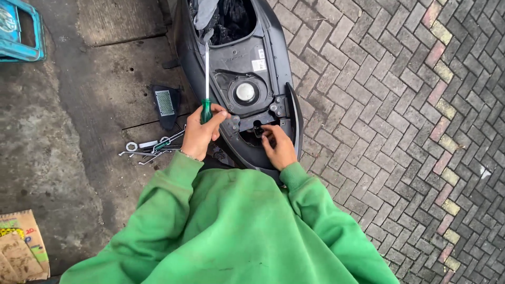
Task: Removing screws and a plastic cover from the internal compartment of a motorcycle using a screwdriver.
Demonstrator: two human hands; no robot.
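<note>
**Rear of scooter, seat off: hands and tool**

My left hand [201, 134] is curled tight round the green handle of a screwdriver [206, 79]. The handle is smooth, glossy plastic; the shaft is a long, thin, bright steel rod that points away from me, up along the scooter body [273, 63]. Its tip ends at a crumpled grey cloth [202, 13] in the open storage well; I cannot tell whether it touches anything there.

My right hand [278, 147] rests on the rear edge of the body. The fingers are bent and pinched at a small black part [258, 129] set in a recess. They hide most of it, so I cannot tell its shape or whether I grip it or only touch it.

The scooter body is matt dark plastic with curved moulded edges. A round pale fuel cap [245, 92] sits in a ring just ahead of my hands. The front is cut off by the top of the frame.

On rough, stained concrete to my left lie steel wrenches [152, 147] in a loose pile and a black wedge-shaped cover [165, 105] with a pale mesh panel. To my right the ground is brick paving in a herringbone pattern. My green sleeves cover both wrists.
</note>
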